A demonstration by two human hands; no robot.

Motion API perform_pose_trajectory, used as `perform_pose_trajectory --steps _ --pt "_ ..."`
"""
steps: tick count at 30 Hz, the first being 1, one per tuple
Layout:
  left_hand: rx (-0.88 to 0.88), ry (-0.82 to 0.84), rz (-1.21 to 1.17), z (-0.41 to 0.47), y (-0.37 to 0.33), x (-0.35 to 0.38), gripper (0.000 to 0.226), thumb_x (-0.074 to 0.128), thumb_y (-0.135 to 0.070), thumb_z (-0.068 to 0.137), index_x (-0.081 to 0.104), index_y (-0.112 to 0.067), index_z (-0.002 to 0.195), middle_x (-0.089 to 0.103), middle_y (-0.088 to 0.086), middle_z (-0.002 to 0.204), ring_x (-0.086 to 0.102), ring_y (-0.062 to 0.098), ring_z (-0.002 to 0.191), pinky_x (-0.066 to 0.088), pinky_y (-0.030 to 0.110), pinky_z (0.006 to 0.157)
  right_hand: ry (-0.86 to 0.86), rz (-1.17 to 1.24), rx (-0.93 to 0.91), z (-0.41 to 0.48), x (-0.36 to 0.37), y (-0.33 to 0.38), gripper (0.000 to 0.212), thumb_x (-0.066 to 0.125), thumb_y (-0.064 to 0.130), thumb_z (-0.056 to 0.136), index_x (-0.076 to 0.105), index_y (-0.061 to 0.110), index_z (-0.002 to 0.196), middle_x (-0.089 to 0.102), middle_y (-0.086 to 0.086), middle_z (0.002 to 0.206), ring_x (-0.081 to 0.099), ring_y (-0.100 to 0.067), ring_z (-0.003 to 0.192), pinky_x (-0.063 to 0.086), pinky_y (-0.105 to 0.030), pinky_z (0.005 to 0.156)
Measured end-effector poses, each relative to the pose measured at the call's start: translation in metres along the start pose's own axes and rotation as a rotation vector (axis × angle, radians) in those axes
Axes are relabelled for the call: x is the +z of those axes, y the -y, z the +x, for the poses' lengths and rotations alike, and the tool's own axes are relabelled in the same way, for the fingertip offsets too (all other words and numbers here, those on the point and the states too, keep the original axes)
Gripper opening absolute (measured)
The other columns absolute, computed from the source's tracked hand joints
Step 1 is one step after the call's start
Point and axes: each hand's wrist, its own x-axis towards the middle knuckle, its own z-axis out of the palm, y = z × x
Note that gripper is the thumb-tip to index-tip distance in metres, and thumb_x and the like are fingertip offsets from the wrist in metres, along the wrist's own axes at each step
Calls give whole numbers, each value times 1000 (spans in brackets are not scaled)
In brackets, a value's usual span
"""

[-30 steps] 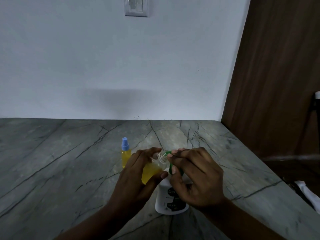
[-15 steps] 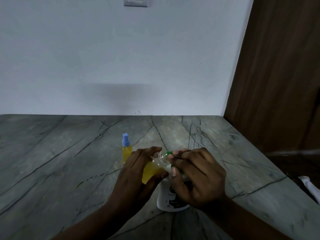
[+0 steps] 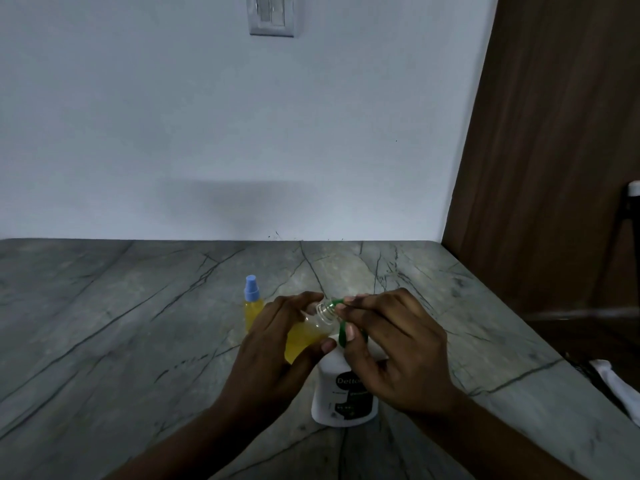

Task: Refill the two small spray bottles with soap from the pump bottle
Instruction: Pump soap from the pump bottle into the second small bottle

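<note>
My left hand holds an uncapped small spray bottle, tilted with its clear threaded neck pointing right and yellow soap filling its lower part. The neck meets the green nozzle of the white pump bottle, which stands upright on the grey stone counter. My right hand lies over the green pump head, fingers curled round it and thumb against the green stem. A second small spray bottle with a blue cap and yellow liquid stands just behind my left hand.
A white wall runs along the back of the counter, with a switch plate high up. A brown wooden panel stands at the right. Past the counter's right edge lies a white cloth.
Both hands and the bottles keep the same pose throughout. Only my head has shifted a little, moving the scene slightly in the frame.
</note>
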Motion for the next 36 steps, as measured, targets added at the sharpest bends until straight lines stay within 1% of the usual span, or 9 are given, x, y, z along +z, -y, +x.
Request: perform_pose_trajectory --steps 7,11,13,16,20,23,26,31,36 --pt "7 -3 1 0 2 1 42 54 -51 82 47 -36 121 55 -20 109 51 -7 102 38 5 82 -30 -46 -12 -1 3 3 23 57 15 85 76 2 82 72 -8 84 64 -19 74 49 -25 65" --pt "-2 14 25 -2 6 3 44 56 -53 80 45 -39 120 51 -21 115 50 -9 101 39 4 81 -54 -42 -18 -7 6 3 20 60 12 82 76 1 78 72 -8 80 66 -21 72 51 -29 62" --pt "-10 22 31 -4 8 3 46 55 -57 79 44 -42 121 49 -23 117 50 -9 102 39 4 81 -63 -41 -34 -10 8 2 21 60 11 83 76 0 76 71 -8 79 66 -21 72 51 -30 63" --pt "-8 23 46 -5 9 3 48 47 -67 80 44 -42 121 47 -29 117 47 -13 103 38 3 82 -65 -48 -58 -14 11 1 25 57 12 87 75 -1 76 72 -10 79 67 -22 73 52 -29 67" --pt "-4 21 44 -4 9 2 47 51 -63 79 44 -43 121 43 -37 116 46 -15 105 36 2 84 -61 -40 -59 -15 12 0 28 56 15 89 75 -1 76 72 -9 79 67 -21 74 52 -28 67" --pt "-12 23 29 -4 8 3 45 55 -58 79 44 -43 120 48 -30 116 47 -15 104 36 1 82 -48 -48 -55 -11 10 0 25 57 14 85 75 1 76 71 -8 78 66 -20 73 51 -27 65" --pt "-29 14 -19 -2 5 3 43 57 -52 79 47 -39 119 53 -22 114 51 -10 103 37 2 81 -29 -55 -67 -6 7 -3 23 58 14 83 76 1 78 71 -8 81 65 -21 75 51 -28 65" --pt "-58 15 -102 -1 2 2 41 58 -49 81 50 -35 119 56 -20 112 55 -3 103 41 8 82 -15 -37 -54 -5 4 -1 30 51 17 92 75 1 85 71 -9 87 62 -19 84 51 -27 73" --pt "-71 26 -143 -1 1 3 42 58 -49 81 51 -32 118 58 -19 111 57 0 102 45 12 80 -4 -39 -35 -3 3 0 33 49 20 94 75 2 89 71 -8 89 62 -19 85 51 -27 73"
